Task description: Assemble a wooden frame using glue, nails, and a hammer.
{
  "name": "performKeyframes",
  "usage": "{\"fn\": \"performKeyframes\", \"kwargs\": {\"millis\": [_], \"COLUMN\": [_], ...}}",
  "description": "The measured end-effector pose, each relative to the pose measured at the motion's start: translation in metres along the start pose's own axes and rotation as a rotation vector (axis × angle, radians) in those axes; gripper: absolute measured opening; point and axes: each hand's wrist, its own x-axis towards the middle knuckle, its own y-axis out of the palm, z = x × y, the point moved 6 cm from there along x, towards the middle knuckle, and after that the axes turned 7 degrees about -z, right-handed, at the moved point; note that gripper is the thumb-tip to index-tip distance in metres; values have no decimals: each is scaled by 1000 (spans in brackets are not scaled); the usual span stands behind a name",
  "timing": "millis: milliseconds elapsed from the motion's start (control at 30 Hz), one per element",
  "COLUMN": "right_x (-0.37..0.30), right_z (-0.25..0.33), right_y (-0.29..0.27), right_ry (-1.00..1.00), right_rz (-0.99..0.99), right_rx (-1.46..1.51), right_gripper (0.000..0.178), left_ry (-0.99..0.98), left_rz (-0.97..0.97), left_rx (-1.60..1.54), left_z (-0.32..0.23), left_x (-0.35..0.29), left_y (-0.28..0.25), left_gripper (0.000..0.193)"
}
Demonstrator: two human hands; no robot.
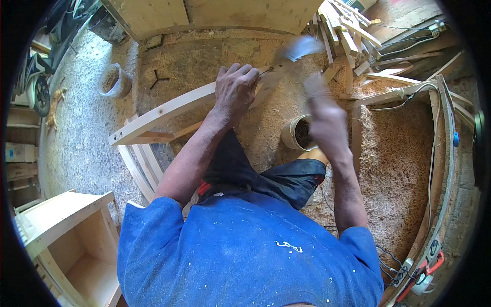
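My left hand (pixel 236 86) is closed over the upper end of a long pale wooden beam (pixel 174 108). From its fingers a thin dark rod (pixel 267 70), like a nail or punch, points toward the beam's end; its exact kind is too small to tell. My right hand (pixel 328 120), smeared by motion, grips a hammer (pixel 305 47) raised to the right of the beam's end. Its silvery head is blurred, so the exact shape does not show. The beam's lower left end carries small dark holes and joins other wooden pieces of a frame.
A pale bucket (pixel 297 134) stands below my right hand. Another white bucket (pixel 114 82) sits at the left. Offcuts (pixel 353 38) are piled at the upper right. A wooden cabinet frame (pixel 71 222) stands lower left. Wood shavings (pixel 394 153) and a cable lie at the right.
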Motion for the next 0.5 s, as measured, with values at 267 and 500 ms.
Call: {"fn": "performKeyframes", "kwargs": {"millis": [267,500], "right_x": [-43,-61], "right_z": [13,4], "right_y": [-49,-32], "right_ry": [619,702], "right_rz": [-290,-202], "right_rx": [791,816], "right_gripper": [51,49], "left_ry": [-192,-146], "left_rz": [-108,-80], "left_rx": [-193,-110], "left_z": [21,3], "left_x": [12,22], "left_y": [-1,21], "left_gripper": [14,10]}}
